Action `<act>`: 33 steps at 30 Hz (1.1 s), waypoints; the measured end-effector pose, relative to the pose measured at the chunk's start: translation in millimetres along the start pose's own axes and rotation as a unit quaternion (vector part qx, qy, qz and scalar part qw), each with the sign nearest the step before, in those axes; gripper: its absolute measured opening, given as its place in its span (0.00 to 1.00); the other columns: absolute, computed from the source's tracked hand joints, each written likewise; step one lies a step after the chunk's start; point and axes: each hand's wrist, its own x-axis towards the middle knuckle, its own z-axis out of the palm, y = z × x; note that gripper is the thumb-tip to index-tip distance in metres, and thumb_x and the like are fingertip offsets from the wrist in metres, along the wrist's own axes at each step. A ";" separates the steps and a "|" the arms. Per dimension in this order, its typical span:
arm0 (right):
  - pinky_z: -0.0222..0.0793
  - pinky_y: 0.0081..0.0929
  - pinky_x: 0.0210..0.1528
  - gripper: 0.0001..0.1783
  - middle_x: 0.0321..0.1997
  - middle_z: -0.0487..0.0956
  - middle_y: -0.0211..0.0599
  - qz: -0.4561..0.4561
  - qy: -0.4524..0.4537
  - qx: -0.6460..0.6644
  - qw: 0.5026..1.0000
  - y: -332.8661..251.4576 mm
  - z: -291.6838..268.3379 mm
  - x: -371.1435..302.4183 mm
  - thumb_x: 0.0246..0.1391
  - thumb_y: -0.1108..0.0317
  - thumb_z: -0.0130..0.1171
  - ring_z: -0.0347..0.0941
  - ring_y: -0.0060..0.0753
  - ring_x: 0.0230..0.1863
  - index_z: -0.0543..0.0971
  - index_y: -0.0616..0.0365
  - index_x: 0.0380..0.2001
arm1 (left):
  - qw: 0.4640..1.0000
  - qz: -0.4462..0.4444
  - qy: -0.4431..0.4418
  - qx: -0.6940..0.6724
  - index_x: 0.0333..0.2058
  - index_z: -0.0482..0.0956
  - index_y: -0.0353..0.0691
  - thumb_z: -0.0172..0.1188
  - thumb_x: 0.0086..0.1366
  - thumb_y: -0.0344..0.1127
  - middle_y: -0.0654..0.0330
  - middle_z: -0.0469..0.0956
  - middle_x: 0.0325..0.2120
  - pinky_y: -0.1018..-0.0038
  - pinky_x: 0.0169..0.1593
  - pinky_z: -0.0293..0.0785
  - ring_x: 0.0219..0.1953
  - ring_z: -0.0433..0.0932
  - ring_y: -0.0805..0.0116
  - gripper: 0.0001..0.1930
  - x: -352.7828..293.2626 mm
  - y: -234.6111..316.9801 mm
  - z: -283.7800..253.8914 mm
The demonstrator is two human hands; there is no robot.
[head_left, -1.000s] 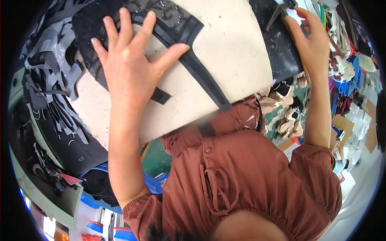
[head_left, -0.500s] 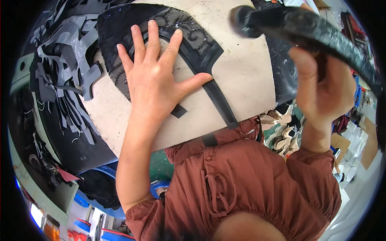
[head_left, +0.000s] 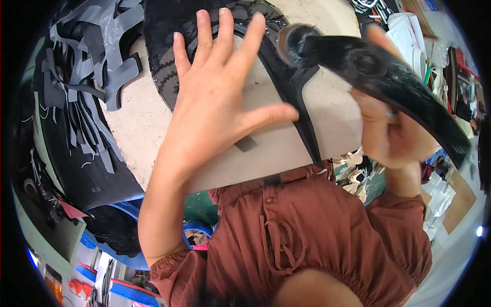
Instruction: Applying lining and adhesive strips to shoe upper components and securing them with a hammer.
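My left hand [head_left: 215,97] lies with fingers spread over a black shoe upper [head_left: 159,36] with dark patterned mesh and curved black bands. Its thumb reaches toward a long black strap [head_left: 305,120] that runs to the near edge of the pale board [head_left: 261,163]. In my right hand [head_left: 396,128] is a hammer with a black, curved head [head_left: 394,77]. The round face of the hammer hangs over the right side of the upper, by the strap. Whether it touches the piece I cannot tell. The head hides the handle, and the right hand is partly blurred.
Grey and black cut scraps [head_left: 99,61] pile up left of the board on a black surface [head_left: 76,174]. A blue tub with black material [head_left: 115,230] stands below at left. Beige pieces [head_left: 358,174] lie beyond the board's near right edge. Papers [head_left: 406,36] are at the far right.
The hammer has come down and left toward the upper. The view has shifted, so the board and upper sit differently in it. My left hand stays spread on the upper.
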 end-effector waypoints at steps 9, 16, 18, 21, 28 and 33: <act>0.73 0.19 0.38 0.10 0.40 0.84 0.43 0.095 -0.095 -0.091 0.987 16.5 23.8 33.9 0.54 0.79 0.60 0.78 0.24 0.32 0.82 0.70 0.39 | 0.992 -0.076 0.098 -0.012 0.44 0.81 0.35 0.65 0.54 0.23 0.54 0.79 0.48 0.62 0.53 0.72 0.48 0.77 0.53 0.17 -35.2 -20.7 -42.8; 0.65 0.20 0.24 0.08 0.22 0.81 0.32 -0.044 -0.023 -0.171 0.984 28.1 60.4 68.4 0.52 0.76 0.66 0.70 0.20 0.21 0.83 0.68 0.36 | 0.987 -0.089 0.125 -0.040 0.44 0.82 0.36 0.69 0.52 0.27 0.56 0.79 0.50 0.63 0.55 0.70 0.52 0.75 0.54 0.18 -45.1 -26.8 -35.2; 0.67 0.24 0.24 0.07 0.22 0.80 0.32 0.037 -0.082 -0.134 0.987 7.9 50.8 73.3 0.52 0.75 0.66 0.72 0.24 0.20 0.83 0.66 0.35 | 0.987 -0.112 0.108 -0.048 0.46 0.82 0.35 0.67 0.56 0.27 0.52 0.78 0.51 0.62 0.57 0.70 0.54 0.74 0.51 0.17 -48.9 -25.0 -39.0; 0.65 0.26 0.22 0.07 0.21 0.78 0.40 -0.069 0.030 -0.023 0.997 16.2 65.1 72.4 0.50 0.72 0.68 0.72 0.31 0.18 0.83 0.64 0.33 | 0.985 -0.108 0.116 -0.063 0.48 0.80 0.35 0.68 0.55 0.26 0.51 0.78 0.50 0.63 0.57 0.70 0.54 0.74 0.50 0.20 -45.6 -21.9 -38.3; 0.73 0.16 0.39 0.11 0.43 0.84 0.44 -0.052 -0.098 -0.030 0.993 -5.0 70.1 62.8 0.51 0.81 0.62 0.81 0.26 0.36 0.83 0.68 0.40 | 0.975 -0.119 0.109 -0.154 0.57 0.70 0.35 0.61 0.59 0.22 0.57 0.80 0.50 0.65 0.58 0.68 0.54 0.74 0.53 0.26 -57.0 -34.7 -47.3; 0.68 0.20 0.28 0.16 0.52 0.81 0.44 -0.015 -0.051 0.050 0.997 -17.2 63.8 59.9 0.53 0.72 0.66 0.77 0.23 0.29 0.82 0.64 0.46 | 0.971 -0.121 0.112 -0.170 0.56 0.70 0.35 0.59 0.59 0.22 0.57 0.80 0.51 0.65 0.58 0.68 0.55 0.74 0.53 0.24 -59.3 -39.1 -43.9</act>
